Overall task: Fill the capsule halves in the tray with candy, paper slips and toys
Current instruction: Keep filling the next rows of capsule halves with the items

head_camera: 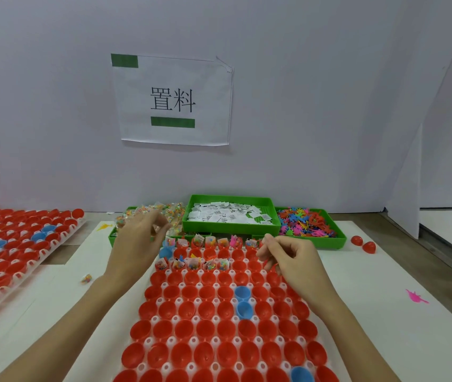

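Note:
A white tray (180, 300) in front of me holds several red capsule halves (205, 310) and a few blue ones (242, 293). The far row and part of the third row (200, 241) hold candy packets, slips and toys. My left hand (134, 244) reaches over the candy packets (175, 213) in the left green bin, fingers spread and touching them. My right hand (291, 257) hovers above the tray's far right, fingers curled round small orange-red toys (267, 263). Behind the tray, a green bin holds paper slips (230, 216) and another holds colourful toys (304, 223).
A second tray of red and blue halves (12, 244) lies at the left. Two loose red halves (362, 244) sit at the right. A pink toy (414, 296), a yellow toy (103, 226) and a stray candy packet (86, 278) lie on the white table. A wall stands behind.

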The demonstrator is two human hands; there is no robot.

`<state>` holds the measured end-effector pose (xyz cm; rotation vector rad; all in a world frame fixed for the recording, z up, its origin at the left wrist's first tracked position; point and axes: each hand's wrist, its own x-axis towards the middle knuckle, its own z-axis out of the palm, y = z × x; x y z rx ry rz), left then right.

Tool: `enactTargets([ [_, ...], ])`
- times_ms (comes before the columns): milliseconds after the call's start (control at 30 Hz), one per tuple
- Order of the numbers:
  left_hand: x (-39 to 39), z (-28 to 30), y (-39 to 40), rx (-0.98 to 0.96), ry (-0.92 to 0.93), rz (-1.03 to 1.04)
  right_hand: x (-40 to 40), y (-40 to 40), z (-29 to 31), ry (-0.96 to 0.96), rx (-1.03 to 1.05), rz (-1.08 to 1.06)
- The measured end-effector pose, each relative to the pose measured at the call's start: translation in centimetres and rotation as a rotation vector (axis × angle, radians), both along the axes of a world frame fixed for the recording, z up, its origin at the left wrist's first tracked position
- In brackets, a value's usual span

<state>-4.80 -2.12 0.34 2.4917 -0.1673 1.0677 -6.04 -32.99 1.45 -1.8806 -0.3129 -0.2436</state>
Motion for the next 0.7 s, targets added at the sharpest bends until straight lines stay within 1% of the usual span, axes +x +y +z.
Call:
enactTargets([
  [133,-4.0,-0.8,-2.4,-0.607,0.017,-0.136,0.6,-0.3,-0.3,-0.02,-0.003,-0.03],
  [167,-4.9,-0.9,-2.9,-0.723,0.007,-0.174,0.6,-0.3,-0.4,-0.027,-0.014,-0.035],
  [200,-5.6,-1.0,-3.3,-0.793,-0.006,-0.199,0.6,-0.3,-0.5,-0.037,-0.024,-0.037],
  [233,-6.2,-1.1,-3.7,-0.817,-0.015,-0.216,0.6,-0.3,-0.7,-0.054,-0.043,-0.043],
  [333,-7.2,-1.1,-3.8,-0.761,-0.013,-0.25,0.6,0.0,-0.8,-0.143,-0.18,-0.093],
  [500,-8.2,0.1,-3.4,-0.587,-0.09,-0.344,2.2,0.8,0.2,-0.272,-0.277,-0.161],
  [600,-8.4,0.5,-3.3,-0.526,-0.112,-0.365,4.9,1.3,1.0,-0.251,-0.419,-0.187],
  [700,-8.4,0.3,-3.4,-0.503,-0.105,-0.374,8.4,1.7,1.9,-0.149,-0.616,-0.151],
])
